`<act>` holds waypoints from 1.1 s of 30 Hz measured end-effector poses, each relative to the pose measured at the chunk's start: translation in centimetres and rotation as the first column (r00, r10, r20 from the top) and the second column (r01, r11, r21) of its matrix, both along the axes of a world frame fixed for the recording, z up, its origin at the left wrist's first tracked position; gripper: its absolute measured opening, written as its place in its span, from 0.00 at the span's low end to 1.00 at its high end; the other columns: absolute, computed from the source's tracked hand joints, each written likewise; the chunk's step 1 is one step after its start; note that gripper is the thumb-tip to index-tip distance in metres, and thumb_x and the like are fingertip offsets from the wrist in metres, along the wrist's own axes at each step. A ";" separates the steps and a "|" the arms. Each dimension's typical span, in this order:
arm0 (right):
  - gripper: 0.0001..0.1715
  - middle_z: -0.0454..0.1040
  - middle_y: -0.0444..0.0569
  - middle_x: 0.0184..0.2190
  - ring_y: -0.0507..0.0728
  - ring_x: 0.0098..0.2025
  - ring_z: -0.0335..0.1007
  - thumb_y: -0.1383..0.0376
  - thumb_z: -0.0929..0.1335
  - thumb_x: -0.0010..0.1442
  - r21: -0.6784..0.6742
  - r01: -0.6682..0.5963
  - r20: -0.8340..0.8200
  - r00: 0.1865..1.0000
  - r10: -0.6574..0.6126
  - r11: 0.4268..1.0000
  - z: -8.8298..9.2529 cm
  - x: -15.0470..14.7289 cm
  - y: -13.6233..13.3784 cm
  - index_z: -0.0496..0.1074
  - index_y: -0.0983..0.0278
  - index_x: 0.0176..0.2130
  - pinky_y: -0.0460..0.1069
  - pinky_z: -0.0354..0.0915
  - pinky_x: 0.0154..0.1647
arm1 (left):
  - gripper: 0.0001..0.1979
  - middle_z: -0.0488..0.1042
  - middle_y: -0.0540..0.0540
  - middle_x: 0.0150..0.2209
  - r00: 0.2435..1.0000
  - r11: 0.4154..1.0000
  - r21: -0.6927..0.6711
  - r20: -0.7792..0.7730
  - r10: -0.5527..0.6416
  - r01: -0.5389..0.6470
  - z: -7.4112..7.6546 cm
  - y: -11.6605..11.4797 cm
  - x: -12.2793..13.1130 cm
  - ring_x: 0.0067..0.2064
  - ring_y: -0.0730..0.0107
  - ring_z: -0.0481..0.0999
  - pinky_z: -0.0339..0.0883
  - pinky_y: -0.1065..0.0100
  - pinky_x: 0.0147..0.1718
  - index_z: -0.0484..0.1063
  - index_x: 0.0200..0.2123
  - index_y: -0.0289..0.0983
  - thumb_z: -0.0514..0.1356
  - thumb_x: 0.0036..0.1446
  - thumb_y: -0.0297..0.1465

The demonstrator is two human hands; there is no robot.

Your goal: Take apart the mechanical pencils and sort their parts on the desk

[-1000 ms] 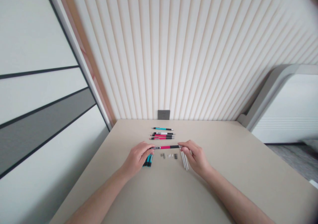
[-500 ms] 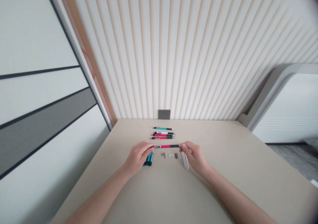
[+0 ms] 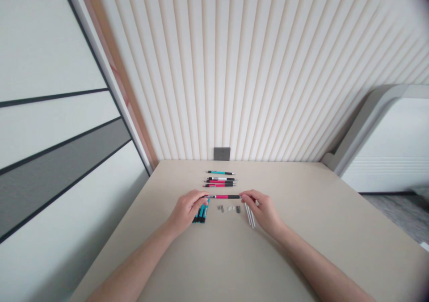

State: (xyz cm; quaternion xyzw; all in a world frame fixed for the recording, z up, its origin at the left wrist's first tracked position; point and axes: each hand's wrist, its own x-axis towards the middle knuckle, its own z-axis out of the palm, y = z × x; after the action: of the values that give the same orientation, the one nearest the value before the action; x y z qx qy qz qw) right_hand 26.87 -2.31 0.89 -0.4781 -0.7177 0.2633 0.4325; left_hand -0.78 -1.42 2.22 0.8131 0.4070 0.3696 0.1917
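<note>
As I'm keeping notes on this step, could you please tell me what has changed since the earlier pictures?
Very little: the right hand has shifted slightly left, toward the left hand. Nothing was taken hold of or let go; both hold the red-and-black pen. The row of pens and white tubes stayed put.
</note>
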 end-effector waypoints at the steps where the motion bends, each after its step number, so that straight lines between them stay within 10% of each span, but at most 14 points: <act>1: 0.17 0.77 0.49 0.33 0.55 0.32 0.70 0.55 0.63 0.65 0.010 0.010 -0.006 1.000 -0.010 1.000 0.1 0.0 0.0 0.76 0.62 0.38 0.49 0.65 0.34 | 0.12 0.77 0.49 0.31 1.000 1.000 -0.002 -0.004 0.002 -0.002 0.0 0.0 0.0 0.34 0.71 0.76 0.67 0.72 0.36 0.73 0.44 0.38 0.51 0.66 0.33; 10: 0.11 0.74 0.49 0.33 0.55 0.33 0.68 0.58 0.65 0.64 0.168 0.078 -0.031 0.997 -0.074 0.983 -0.4 0.2 0.3 0.73 0.62 0.39 0.49 0.66 0.34 | 0.11 0.78 0.50 0.32 0.995 0.994 -0.060 0.023 0.093 -0.091 -0.5 0.4 -0.3 0.33 0.70 0.77 0.68 0.72 0.36 0.72 0.44 0.38 0.52 0.66 0.34; 20: 0.12 0.75 0.50 0.40 0.57 0.42 0.69 0.68 0.62 0.67 0.224 -0.221 0.340 0.931 0.137 0.949 -0.7 -1.8 -0.5 0.73 0.60 0.44 0.52 0.65 0.44 | 0.12 0.78 0.50 0.32 0.981 0.982 -0.021 0.045 0.187 -0.187 -1.0 1.0 -0.4 0.35 0.69 0.77 0.68 0.71 0.37 0.72 0.45 0.37 0.52 0.66 0.34; 33: 0.19 0.78 0.47 0.36 0.58 0.43 0.69 0.70 0.66 0.61 0.191 -0.130 0.497 0.867 0.018 0.973 -0.3 -4.3 0.2 0.68 0.60 0.52 0.52 0.60 0.47 | 0.11 0.78 0.50 0.33 0.983 0.984 0.010 0.028 0.179 -0.179 -1.4 1.1 -0.4 0.35 0.69 0.78 0.68 0.71 0.37 0.71 0.45 0.37 0.52 0.66 0.33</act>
State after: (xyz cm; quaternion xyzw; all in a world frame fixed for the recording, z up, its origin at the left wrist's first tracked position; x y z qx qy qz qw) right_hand 22.54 -2.07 0.64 -0.4507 -0.8465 0.0689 0.2748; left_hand -1.20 -0.36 0.87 0.7693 0.4735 0.3988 0.1582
